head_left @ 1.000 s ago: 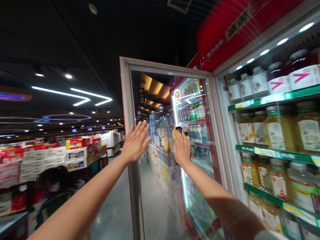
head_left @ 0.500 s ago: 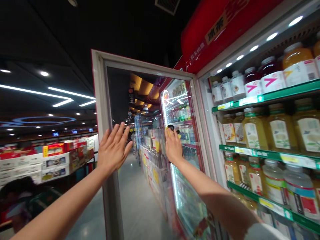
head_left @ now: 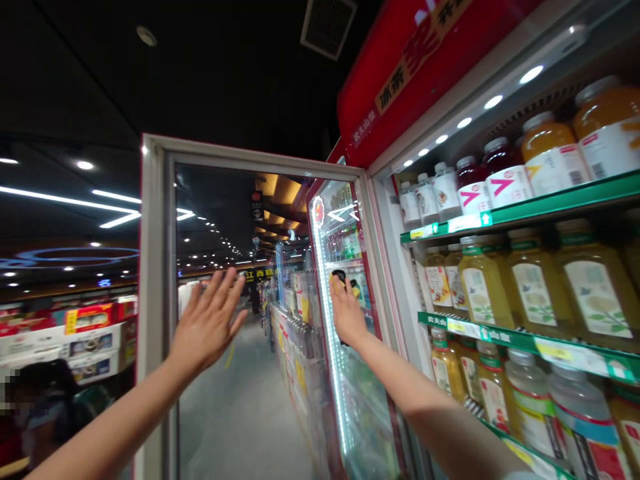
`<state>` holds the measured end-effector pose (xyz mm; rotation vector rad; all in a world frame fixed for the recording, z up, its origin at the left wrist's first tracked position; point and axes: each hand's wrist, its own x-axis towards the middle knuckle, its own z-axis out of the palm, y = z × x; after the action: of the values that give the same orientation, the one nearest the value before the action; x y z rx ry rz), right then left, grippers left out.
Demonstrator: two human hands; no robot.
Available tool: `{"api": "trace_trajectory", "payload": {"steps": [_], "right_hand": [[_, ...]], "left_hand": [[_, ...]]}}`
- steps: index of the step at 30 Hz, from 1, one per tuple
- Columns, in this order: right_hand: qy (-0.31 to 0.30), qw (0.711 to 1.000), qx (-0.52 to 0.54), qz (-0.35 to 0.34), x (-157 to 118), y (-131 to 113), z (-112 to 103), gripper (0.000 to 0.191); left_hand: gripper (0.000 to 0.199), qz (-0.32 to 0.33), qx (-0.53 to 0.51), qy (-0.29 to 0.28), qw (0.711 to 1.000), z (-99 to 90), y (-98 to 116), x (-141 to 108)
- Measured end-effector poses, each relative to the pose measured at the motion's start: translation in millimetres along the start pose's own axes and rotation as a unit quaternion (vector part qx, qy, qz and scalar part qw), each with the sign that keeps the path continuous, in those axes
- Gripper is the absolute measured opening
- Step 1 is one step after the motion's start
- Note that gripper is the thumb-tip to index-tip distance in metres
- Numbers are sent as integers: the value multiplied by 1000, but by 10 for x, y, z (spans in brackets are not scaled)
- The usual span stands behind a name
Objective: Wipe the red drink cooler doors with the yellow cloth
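Note:
The glass door [head_left: 260, 400] of a drinks fridge stands swung out in front of me, in a pale frame with a red outer edge. My left hand [head_left: 207, 320] is raised with its palm towards the glass and its fingers spread, holding nothing visible. My right hand [head_left: 347, 310] is also raised towards the pane, fingers stretched out and close together. Whether either palm touches the glass I cannot tell. Something black and yellow shows just behind my right fingertips, too hidden to make out. To the right, bottled drinks [head_left: 483, 287] stand in rows on the fridge's shelves.
Green shelf edges [head_left: 505, 341] with price tags run along the fridge, under a red header [head_left: 380, 80]. Beyond the glass are a lit fridge [head_left: 333, 373], stacked goods and an aisle. At left, a person [head_left: 45, 400] is low down near stacked boxes [head_left: 95, 347].
My view has turned, so the fridge and door now sit further left and lower. My left hand has moved left and down. My right hand stays almost in place, slightly lower.

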<state>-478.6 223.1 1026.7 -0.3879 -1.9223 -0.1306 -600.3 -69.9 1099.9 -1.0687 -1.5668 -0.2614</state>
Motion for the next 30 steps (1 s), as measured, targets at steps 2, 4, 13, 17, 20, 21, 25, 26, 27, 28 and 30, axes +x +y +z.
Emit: {"api": "trace_trajectory", "payload": {"steps": [2,4,13,17,20,21,25,26,27,28,30], "right_hand": [[-7,997,0,-71,132,57,-51,79],[0,998,3,-71,323,174,-149,80],[4,998,-42,49,369,688,-214,81],[2,996,-60,59,778,800,-441,84],[9,996,-61,67,885,879,-491,83],[14,996,-62,66,807,901,-450,82],[21,996,-68,51,172,980,-151,83],[16,996,-68,46,43,1000,-99,84],[12,997,-67,41,-34,1019,-72,85],[10,997,-64,39,-54,1036,-72,85],[14,998,-53,42,42,1056,-128,83]], "left_hand": [[76,47,2,-57,997,82,294,212],[79,62,12,-90,994,149,552,420],[148,31,67,-199,977,291,717,715],[152,28,54,-185,981,359,688,703],[151,30,30,-186,982,338,677,707],[149,32,22,-190,981,318,674,711],[144,34,4,-210,977,249,667,736],[144,33,3,-213,976,248,666,742],[144,32,3,-214,976,255,663,747],[144,33,3,-213,976,267,660,751],[142,31,3,-207,978,298,652,755]]}}
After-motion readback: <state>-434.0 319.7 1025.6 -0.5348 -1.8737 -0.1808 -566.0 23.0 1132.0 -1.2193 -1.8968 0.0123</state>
